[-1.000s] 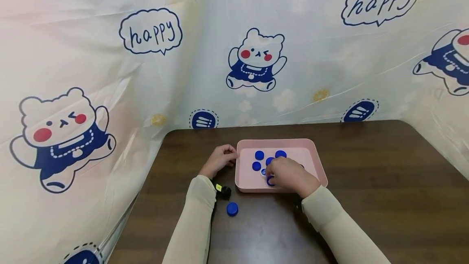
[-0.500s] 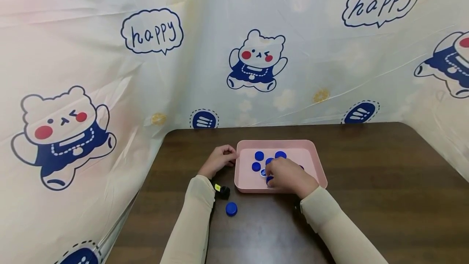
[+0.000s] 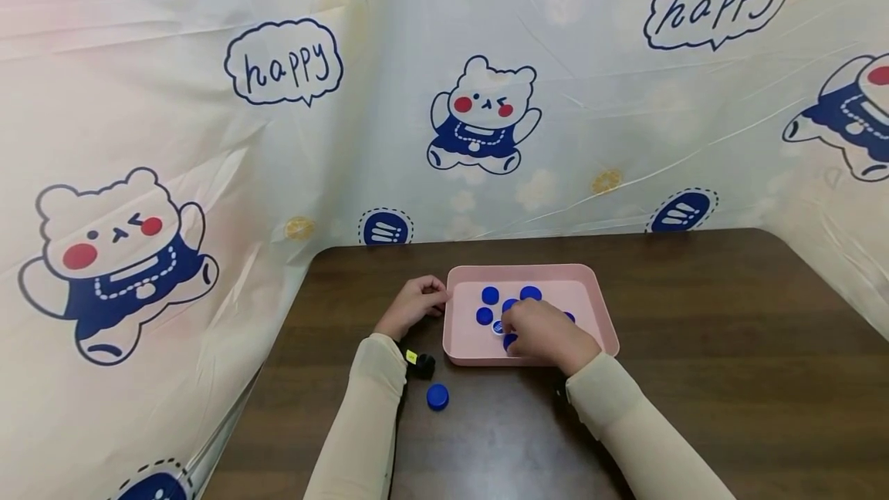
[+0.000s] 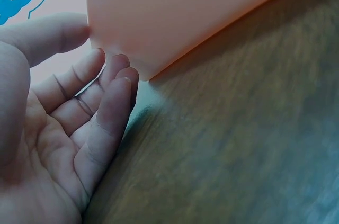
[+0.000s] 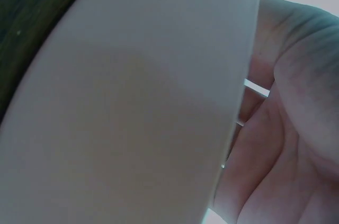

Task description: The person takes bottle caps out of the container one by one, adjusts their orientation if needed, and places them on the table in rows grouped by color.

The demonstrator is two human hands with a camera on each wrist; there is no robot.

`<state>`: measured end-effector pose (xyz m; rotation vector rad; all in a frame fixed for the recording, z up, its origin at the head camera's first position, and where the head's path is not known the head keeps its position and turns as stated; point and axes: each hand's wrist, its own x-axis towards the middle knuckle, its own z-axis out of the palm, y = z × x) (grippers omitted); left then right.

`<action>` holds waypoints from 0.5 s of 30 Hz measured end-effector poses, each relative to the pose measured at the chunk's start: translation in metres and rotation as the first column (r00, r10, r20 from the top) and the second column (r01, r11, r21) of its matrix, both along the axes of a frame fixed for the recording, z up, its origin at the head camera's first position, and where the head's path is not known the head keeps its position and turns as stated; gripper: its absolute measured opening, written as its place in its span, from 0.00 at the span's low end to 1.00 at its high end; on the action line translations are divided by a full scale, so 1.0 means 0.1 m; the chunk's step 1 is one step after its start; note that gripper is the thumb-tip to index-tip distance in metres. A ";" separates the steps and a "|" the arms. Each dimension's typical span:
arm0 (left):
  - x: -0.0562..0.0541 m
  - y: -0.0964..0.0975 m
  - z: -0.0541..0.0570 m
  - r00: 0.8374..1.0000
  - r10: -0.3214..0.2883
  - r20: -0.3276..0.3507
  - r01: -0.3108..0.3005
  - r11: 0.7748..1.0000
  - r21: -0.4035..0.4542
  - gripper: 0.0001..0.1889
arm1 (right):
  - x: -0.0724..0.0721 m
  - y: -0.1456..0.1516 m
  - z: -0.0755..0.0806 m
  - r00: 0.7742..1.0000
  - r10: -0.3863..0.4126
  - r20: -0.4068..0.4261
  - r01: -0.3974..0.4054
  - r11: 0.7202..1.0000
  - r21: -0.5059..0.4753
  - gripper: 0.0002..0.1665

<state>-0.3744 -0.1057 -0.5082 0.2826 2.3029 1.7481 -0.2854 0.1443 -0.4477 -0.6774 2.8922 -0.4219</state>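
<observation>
In the head view, a pink tray [image 3: 458, 353] holds several blue bottle caps [image 3: 490, 296]. My right hand [image 3: 545, 332] reaches over the tray's near side, fingers bent down, and pinches a blue bottle cap [image 3: 510, 342] at its near edge. Beside those fingertips lies a cap with a white rim [image 3: 498, 327]. The right fingertips are hidden behind the tray wall [image 5: 132, 102] in the right wrist view. My left hand [image 3: 414, 305] is at the tray's left side. In the left wrist view, its thumb touches the tray's edge and its loosely bent fingers lie along the corner.
One more blue bottle cap [image 3: 437, 397] lies on the brown wooden table [image 3: 708, 346] in front of the tray. A black device with a yellow tag [image 3: 422, 366] is at the left wrist. Behind the table hangs a printed curtain [image 3: 389, 137].
The cap under my right fingers showed as a blue ring with a light middle one second ago; now its visible part is solid blue. The left hand stays at the tray's side.
</observation>
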 end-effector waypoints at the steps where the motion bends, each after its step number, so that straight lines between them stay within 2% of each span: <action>1: 0.00 0.00 0.00 1.000 0.000 0.000 0.000 1.000 -0.001 0.06 | 0.00 0.00 0.00 1.000 -0.001 0.001 0.001 1.000 0.001 0.05; 11: -0.05 0.01 -0.04 1.000 -0.007 -0.003 0.007 1.000 -0.007 0.08 | 0.04 -0.02 0.00 0.999 -0.032 0.014 0.032 0.999 0.007 0.05; 15: -0.07 0.00 -0.06 1.000 -0.007 -0.003 0.007 1.000 -0.001 0.06 | 0.04 -0.02 0.00 1.000 -0.018 0.004 0.018 1.000 0.007 0.05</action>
